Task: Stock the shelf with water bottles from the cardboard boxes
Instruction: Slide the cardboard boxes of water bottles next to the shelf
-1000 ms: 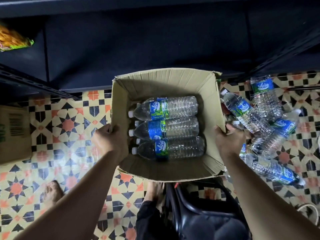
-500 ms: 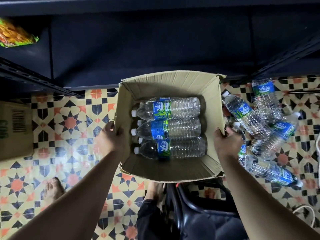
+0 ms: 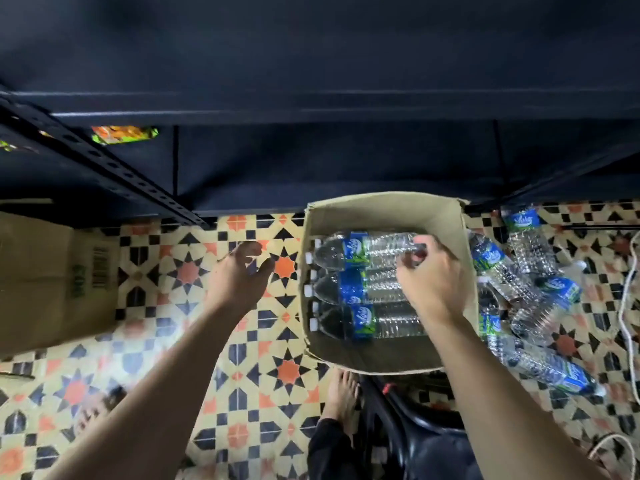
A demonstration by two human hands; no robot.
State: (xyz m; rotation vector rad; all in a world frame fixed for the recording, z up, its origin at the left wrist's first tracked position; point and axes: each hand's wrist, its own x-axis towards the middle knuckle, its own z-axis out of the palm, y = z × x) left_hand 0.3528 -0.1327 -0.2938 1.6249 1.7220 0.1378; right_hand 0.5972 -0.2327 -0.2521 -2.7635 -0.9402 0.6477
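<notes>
Bottles [image 3: 360, 289] lie crosswise, caps left; right grip [image 3: 436, 285] pinches far bottle [image 3: 356, 247]; left grip [image 3: 235, 278] slack.

Bottles [image 3: 363, 285] lie in the box [image 3: 384, 211], before the shelf [image 3: 311, 161]; loose bottles [image 3: 533, 292] right.

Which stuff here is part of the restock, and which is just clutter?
Job: open cardboard box; bottles in it; right hand gripping the top bottle; left hand, empty; loose bottles on the floor; dark shelf; closed box at left.
Lying about: snack packet on the shelf; white cord; black chair.
</notes>
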